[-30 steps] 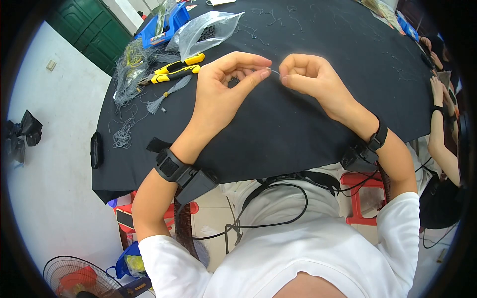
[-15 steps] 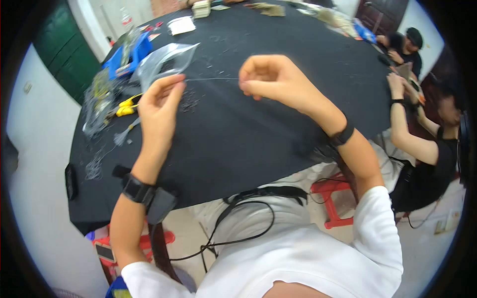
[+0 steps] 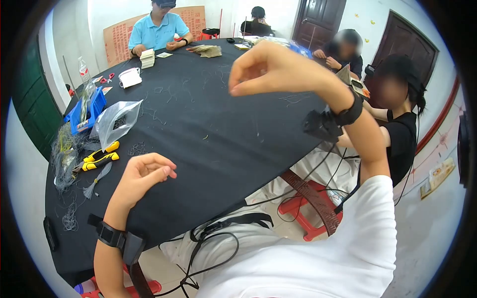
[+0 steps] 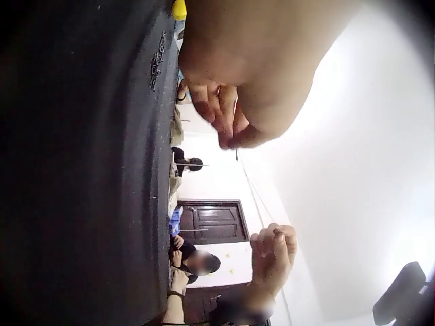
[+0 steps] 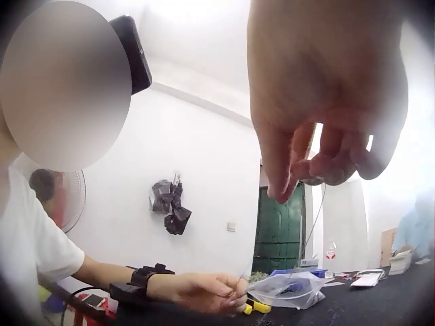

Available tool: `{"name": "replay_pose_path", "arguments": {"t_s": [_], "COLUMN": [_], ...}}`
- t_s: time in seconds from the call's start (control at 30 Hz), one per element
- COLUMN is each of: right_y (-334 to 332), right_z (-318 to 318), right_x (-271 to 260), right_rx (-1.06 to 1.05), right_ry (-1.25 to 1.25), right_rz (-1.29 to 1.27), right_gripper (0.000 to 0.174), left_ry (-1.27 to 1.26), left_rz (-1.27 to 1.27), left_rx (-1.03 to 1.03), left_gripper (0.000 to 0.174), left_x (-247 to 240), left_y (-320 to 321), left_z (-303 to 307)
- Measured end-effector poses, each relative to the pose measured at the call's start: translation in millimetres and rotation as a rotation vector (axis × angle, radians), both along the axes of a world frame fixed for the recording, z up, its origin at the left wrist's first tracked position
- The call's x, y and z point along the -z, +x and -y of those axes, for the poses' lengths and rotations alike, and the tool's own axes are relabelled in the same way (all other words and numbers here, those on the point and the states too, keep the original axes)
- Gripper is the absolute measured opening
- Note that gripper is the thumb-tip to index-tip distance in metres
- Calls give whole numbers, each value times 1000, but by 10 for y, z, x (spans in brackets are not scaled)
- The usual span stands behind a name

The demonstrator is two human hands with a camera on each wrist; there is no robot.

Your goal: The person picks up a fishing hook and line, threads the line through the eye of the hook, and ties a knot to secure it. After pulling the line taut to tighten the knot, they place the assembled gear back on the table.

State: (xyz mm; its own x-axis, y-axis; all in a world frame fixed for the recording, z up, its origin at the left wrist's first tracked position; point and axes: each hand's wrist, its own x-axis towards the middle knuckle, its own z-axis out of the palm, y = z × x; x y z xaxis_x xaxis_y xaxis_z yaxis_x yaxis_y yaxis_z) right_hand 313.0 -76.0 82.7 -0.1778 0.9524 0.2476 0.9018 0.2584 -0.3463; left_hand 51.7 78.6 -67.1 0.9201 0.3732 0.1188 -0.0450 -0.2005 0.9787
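My left hand [image 3: 148, 174] hovers low over the near part of the black round table [image 3: 213, 144], fingers curled, thumb and forefinger pinching a thin grey thread [image 4: 255, 193]. My right hand [image 3: 261, 67] is raised high above the table, its fingertips pinched together on the other end. In the left wrist view the thread runs taut from my left hand [image 4: 228, 119] up to my right hand [image 4: 272, 252]. The right wrist view shows the thread [image 5: 315, 227] hanging from my right hand [image 5: 326, 142] toward my left hand [image 5: 207, 291]. The thread is too thin to see in the head view.
Yellow-handled pliers [image 3: 99, 158], a grey tassel [image 3: 94, 184], a tangle of threads [image 3: 63, 159], a clear plastic bag [image 3: 117, 121] and a blue bin [image 3: 89, 110] lie at the table's left. Other people sit round the far and right sides, with card stacks [image 3: 203, 50].
My right hand has risen high and away from the left, drawing the thread out long between them. My left hand has dropped toward the near edge. My head has tilted up.
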Motion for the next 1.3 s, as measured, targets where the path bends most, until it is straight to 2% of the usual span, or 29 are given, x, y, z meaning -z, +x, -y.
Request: {"name": "replay_pose_path", "arguments": {"t_s": [0.07, 0.17, 0.4, 0.47, 0.57, 0.67, 0.73, 0.8, 0.83, 0.87, 0.93, 1.0, 1.1, 1.13, 1.2, 1.27, 1.3], "right_y": [139, 431, 1280, 1745, 2023, 2474, 2382, 2336, 2675, 2673, 3273, 2669, 3050, 3285, 3313, 3545, 3642], "right_z": [128, 289, 215, 105, -86, -439, -706, -1021, -1175, -1224, -1534, -1582, -1866, -2037, -2155, -2344, -2412], "right_x": [-152, -323, -303, -232, -143, -31, 47, 45, 71, 25, 202, 182, 379, 398, 487, 526, 567], "right_rx": [119, 261, 492, 453, 539, 346, 587, 728, 621, 778, 573, 588, 634, 738, 745, 755, 720], "right_ry": [-73, -30, -5, 9, -37, -14, 4, -39, -6, -109, 283, 453, 529, 422, 529, 430, 475], "right_rz": [80, 234, 124, 81, 100, 310, 315, 572, 657, 220, 188, 544, 285, 90, 107, 92, 23], "right_gripper": [13, 13, 13, 17, 20, 21, 22, 23, 24, 21, 25, 25, 24, 24, 24, 24, 23], "left_ry": [-8, -2, -34, -43, -66, -86, -133, -182, -200, -235, -290, -343, -416, -433, -450, -490, -517], "left_rz": [-31, -56, -98, -103, -122, -151, -175, -193, -202, -205, -197, -221, -233, -237, -258, -241, -235], "left_rx": [15, 9, 18, 10, -2, -29, -49, -60, -67, -70, -81, -73, -42, -21, -7, 19, 25], "left_gripper": [15, 16, 15, 15, 15, 15, 14, 14, 13, 13, 12, 12, 11, 12, 14, 14, 14], "left_x": [30, 51, 91, 96, 106, 133, 133, 116, 109, 110, 92, 64, 51, 79, 49, 74, 77], "left_y": [3, 28, 44, 37, 46, 43, 47, 49, 57, 63, 59, 56, 45, 29, 23, 13, 15], "left_z": [-3, -29, -73, -73, -99, -149, -171, -170, -172, -173, -181, -192, -224, -249, -277, -316, -329]}}
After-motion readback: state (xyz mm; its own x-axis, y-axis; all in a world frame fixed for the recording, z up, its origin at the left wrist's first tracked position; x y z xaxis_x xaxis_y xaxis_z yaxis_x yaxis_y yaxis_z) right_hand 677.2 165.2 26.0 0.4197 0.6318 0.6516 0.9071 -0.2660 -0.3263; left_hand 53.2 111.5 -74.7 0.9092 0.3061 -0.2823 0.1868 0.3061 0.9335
